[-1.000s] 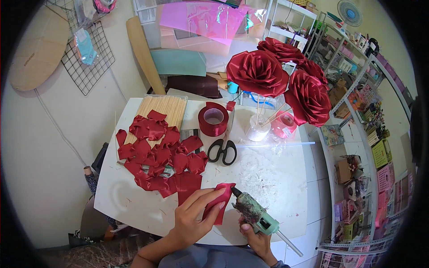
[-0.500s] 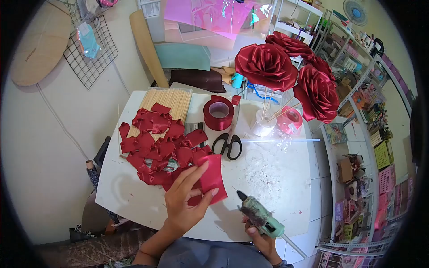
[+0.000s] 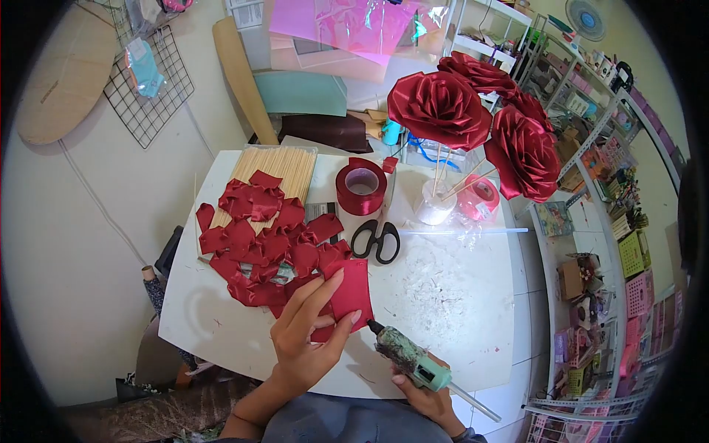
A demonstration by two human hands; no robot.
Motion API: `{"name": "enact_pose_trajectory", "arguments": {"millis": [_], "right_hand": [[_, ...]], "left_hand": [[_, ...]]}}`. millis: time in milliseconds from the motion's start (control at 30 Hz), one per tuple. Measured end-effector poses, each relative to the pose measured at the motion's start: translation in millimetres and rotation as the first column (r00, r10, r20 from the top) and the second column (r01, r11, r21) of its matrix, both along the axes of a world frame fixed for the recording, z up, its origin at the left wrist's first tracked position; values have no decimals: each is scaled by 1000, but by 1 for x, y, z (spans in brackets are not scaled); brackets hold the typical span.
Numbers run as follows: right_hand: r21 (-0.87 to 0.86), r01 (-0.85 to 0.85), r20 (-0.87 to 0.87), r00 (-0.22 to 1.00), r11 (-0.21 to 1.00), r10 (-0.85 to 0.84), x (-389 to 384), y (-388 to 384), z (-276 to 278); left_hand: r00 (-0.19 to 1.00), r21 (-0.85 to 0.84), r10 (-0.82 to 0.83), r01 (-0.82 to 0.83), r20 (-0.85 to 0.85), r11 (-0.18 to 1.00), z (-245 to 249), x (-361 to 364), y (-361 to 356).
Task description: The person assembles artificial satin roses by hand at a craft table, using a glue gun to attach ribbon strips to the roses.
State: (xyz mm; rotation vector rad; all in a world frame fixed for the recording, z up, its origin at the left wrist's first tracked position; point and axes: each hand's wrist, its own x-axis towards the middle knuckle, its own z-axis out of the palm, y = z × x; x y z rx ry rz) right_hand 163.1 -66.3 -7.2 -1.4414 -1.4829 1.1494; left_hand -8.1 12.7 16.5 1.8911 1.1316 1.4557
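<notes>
The left hand (image 3: 303,343) pinches a red satin piece (image 3: 348,292) between thumb and fingers, just above the table's (image 3: 458,295) near edge, beside the pile of folded petals (image 3: 258,236). The right hand (image 3: 427,395) is wrapped closed around 1 glue gun (image 3: 406,356) at that same edge, its nozzle just beside the piece's lower corner.

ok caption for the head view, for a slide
Left hand holds a red satin piece while the right hand aims a glue gun at its lower corner.
</notes>
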Motion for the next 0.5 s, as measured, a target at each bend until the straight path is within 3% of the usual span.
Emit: {"name": "enact_pose_trajectory", "arguments": {"millis": [233, 333, 400, 467, 500], "right_hand": [[-23, 49, -32, 998, 999, -50, 1, 1, 0], [56, 74, 78, 994, 996, -78, 7, 4, 2], [73, 246, 85, 964, 966, -252, 9, 5, 0], [250, 206, 324, 903, 946, -282, 13, 12, 4], [249, 186, 387, 881, 951, -273, 15, 15, 3]], "left_hand": [[994, -89, -68, 76, 88, 993, -1, 2, 0], [985, -211, -57, 92, 162, 973, 4, 2, 2], [911, -170, -112, 193, 396, 966, 5, 3, 4], [890, -192, -114, 217, 442, 957, 7, -1, 2], [866, -213, -111, 242, 488, 947, 8, -3, 2]]}}
